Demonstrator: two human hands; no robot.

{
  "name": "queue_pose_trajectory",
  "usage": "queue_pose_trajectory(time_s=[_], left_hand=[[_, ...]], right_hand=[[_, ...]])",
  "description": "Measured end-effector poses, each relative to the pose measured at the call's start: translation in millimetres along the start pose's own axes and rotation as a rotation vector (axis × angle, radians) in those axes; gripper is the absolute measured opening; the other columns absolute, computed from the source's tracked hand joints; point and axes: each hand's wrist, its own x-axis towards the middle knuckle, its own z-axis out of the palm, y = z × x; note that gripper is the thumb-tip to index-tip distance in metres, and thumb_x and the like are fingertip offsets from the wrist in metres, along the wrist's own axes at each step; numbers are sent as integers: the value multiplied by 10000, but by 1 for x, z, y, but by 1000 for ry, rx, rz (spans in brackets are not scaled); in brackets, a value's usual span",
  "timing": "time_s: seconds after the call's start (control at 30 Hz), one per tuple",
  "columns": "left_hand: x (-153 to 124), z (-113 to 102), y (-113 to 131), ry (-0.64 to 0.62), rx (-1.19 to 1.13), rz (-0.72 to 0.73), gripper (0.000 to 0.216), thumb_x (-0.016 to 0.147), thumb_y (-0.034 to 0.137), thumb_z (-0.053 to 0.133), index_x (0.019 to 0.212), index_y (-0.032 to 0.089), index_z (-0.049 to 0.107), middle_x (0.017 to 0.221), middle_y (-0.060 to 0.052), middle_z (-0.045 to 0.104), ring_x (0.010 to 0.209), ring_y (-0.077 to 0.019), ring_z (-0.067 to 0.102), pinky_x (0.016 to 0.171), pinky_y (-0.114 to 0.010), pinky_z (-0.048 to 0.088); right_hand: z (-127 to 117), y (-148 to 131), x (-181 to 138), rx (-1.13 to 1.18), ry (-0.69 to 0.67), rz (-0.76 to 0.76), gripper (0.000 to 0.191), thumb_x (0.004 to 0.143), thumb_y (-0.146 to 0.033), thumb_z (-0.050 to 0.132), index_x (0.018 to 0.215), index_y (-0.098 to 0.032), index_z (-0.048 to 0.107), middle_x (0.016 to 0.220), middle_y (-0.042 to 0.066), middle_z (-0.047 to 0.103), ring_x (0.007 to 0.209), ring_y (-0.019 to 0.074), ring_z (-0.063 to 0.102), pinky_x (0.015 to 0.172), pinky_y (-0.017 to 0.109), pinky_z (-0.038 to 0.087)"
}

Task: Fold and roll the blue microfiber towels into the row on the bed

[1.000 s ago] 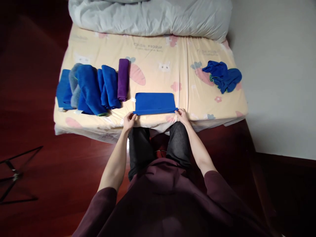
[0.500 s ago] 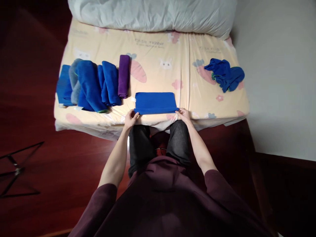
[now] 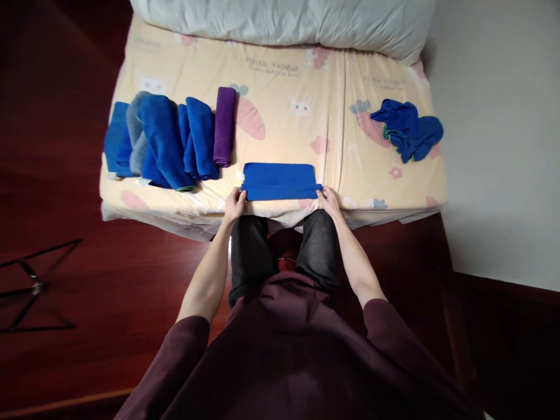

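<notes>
A flat blue towel lies near the front edge of the bed, its near edge turned over into a narrow strip. At that strip's left end, my left hand pinches the cloth between thumb and fingers. My right hand grips the opposite end in the same way. A small white tag sticks out from the towel's left side. To the left stands a purple rolled towel, beside several rolled blue towels and a grey one.
Crumpled blue cloths with green edging lie on the right of the bed. A pale quilt is bunched along the back of the patterned sheet. A grey wall borders the right, and black metal legs stand on the floor at left.
The folded strip at the towel's near edge has become wider and lies further up the cloth. Both hands have kept their grip on its ends. The view has shifted slightly.
</notes>
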Motion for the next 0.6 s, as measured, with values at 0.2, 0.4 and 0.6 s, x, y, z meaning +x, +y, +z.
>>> queue_pose_trajectory(time_s=[0.2, 0.4, 0.6], left_hand=[[0, 0, -4, 25, 24, -25, 497, 943, 717, 664, 971, 221, 635, 739, -1, 580, 721, -193, 564, 715, -318, 465], [-1, 0, -5, 41, 30, -46, 564, 946, 770, 649, 1017, 211, 655, 732, 6, 599, 705, -182, 588, 715, -315, 497], [1, 1, -4, 68, 32, -22, 475, 937, 688, 688, 896, 216, 665, 713, -1, 583, 687, -175, 548, 674, -302, 466]], right_hand=[[4, 1, 0, 4, -14, -6, 667, 834, -929, 617, 807, -272, 504, 739, -12, 514, 723, 187, 543, 724, 358, 521], [8, 3, -1, 18, 28, 11, 619, 863, -860, 667, 790, -260, 538, 707, -11, 521, 721, 192, 552, 715, 349, 525], [11, 5, 0, 23, 48, 31, 647, 810, -892, 667, 759, -257, 550, 704, -4, 554, 720, 190, 571, 695, 335, 506]])
